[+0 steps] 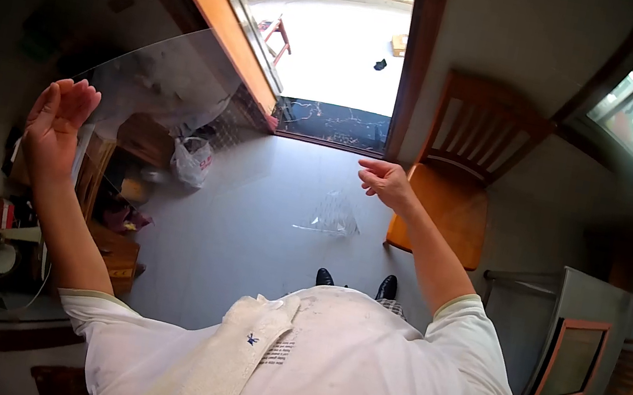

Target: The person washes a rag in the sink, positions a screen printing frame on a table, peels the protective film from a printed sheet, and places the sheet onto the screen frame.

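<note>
My left hand (61, 131) is raised at the left, fingers upright and close together, with the thumb in front. A large clear sheet (178, 67) meets this hand at its left edge, and the hand seems to hold it there. The sheet's curved upper edge runs to a corner near the doorway, and its lower limit is hard to see. Out in front on the right, my right hand (387, 183) has its fingers curled and pressed together, the forefinger bent forward. Anything between those fingers is too thin or transparent to make out.
An open doorway (333, 126) leads to a bright terrace. A wooden chair (441, 211) stands right of it. A plastic bag (191, 161) and a wooden cabinet (112, 250) are at the left. Glare (330, 217) shows over the floor. A grey cabinet (590, 305) stands at the right.
</note>
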A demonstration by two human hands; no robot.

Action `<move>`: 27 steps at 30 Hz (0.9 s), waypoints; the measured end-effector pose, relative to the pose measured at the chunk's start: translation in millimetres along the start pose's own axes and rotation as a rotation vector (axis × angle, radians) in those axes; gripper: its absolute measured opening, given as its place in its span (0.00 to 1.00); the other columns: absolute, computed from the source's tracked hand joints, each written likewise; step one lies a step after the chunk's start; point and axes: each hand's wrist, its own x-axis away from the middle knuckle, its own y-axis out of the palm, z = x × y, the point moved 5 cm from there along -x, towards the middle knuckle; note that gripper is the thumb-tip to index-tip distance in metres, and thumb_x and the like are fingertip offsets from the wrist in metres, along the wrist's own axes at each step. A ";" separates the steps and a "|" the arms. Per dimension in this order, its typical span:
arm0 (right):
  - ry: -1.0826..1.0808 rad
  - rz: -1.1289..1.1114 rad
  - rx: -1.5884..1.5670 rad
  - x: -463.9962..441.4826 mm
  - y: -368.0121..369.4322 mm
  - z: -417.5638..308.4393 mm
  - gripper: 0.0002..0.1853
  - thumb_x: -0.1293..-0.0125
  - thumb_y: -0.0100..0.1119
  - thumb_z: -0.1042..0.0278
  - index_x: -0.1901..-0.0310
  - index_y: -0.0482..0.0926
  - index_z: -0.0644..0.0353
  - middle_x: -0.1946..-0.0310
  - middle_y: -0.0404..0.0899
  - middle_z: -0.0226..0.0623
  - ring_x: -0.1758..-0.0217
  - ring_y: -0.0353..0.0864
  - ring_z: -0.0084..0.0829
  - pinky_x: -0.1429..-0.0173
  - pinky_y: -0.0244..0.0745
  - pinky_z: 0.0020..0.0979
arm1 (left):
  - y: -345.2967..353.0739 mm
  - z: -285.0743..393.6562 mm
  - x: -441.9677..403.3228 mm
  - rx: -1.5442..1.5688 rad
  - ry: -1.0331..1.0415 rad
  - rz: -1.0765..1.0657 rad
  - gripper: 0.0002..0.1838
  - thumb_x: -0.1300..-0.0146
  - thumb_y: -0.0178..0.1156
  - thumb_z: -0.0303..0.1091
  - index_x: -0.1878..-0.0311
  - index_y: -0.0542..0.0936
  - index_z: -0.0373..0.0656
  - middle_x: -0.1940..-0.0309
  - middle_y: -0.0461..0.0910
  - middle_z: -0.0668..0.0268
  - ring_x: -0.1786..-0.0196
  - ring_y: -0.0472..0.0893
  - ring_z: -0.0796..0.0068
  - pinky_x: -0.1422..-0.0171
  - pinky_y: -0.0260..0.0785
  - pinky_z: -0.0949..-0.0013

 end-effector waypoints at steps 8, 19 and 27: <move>-0.319 0.073 -0.074 108.1 -27.8 -59.3 0.20 0.35 0.58 0.60 0.41 0.74 0.49 0.62 0.72 0.29 0.68 0.71 0.18 0.67 0.75 0.20 | 117.6 -61.2 -47.6 0.222 -0.118 -0.404 0.13 0.30 0.48 0.35 0.53 0.78 0.37 0.57 0.81 0.54 0.52 0.81 0.61 0.41 0.71 0.53; -0.347 0.554 -0.117 293.3 -142.3 -46.7 0.14 0.36 0.60 0.64 0.52 0.76 0.63 0.67 0.78 0.29 0.71 0.73 0.16 0.70 0.71 0.20 | 328.7 -98.8 -30.3 0.424 -0.284 -0.659 0.13 0.30 0.49 0.37 0.55 0.78 0.40 0.59 0.82 0.57 0.55 0.82 0.64 0.43 0.71 0.56; -0.417 0.867 -0.215 453.7 -263.3 -35.4 0.15 0.34 0.58 0.64 0.51 0.77 0.64 0.72 0.77 0.26 0.77 0.69 0.14 0.74 0.68 0.18 | 503.8 -88.9 38.2 0.421 -0.340 -0.814 0.13 0.32 0.52 0.38 0.56 0.79 0.40 0.59 0.82 0.57 0.54 0.81 0.65 0.41 0.69 0.56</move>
